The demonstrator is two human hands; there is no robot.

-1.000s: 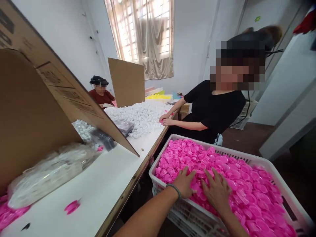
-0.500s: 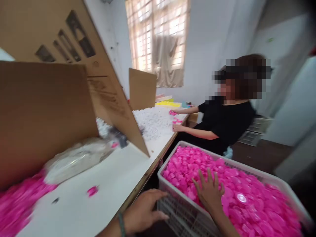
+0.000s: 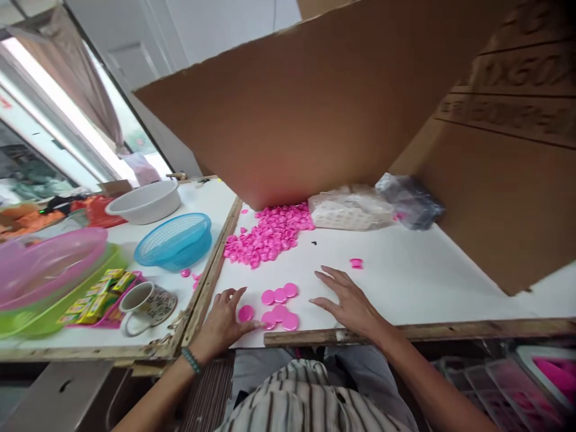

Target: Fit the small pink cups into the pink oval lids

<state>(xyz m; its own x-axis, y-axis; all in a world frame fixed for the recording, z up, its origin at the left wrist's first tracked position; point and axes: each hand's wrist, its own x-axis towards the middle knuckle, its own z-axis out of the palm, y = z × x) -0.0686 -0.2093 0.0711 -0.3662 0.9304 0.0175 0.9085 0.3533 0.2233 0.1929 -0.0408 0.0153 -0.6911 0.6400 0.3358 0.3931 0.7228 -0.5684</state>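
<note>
Several round pink plastic discs [image 3: 279, 312] lie flat in small overlapping groups on the white table, between my hands. My left hand [image 3: 224, 319], wearing a beaded bracelet, rests with fingers apart around a single pink disc [image 3: 246, 313]; its thumb tip reaches the edge of the nearby group. Right of the discs, my right hand [image 3: 345, 301] is spread above the tabletop and holds nothing. Farther back is a loose pile of small pink plastic pieces [image 3: 270, 235]. One more pink piece [image 3: 356, 263] sits alone beyond my right hand.
Cardboard panels [image 3: 306, 120] stand behind the pile and at right. Clear plastic bags [image 3: 355, 207] lie before them. To the left, past a wooden strip [image 3: 211, 270], are a blue basket [image 3: 174, 240], a white basin [image 3: 146, 203] and a patterned mug [image 3: 150, 303]. A crate [image 3: 524, 360] stands low right.
The view has swung left from the crate of pink pieces and the co-worker to the table. My right hand has left the crate; both hands are now over the tabletop by the discs.
</note>
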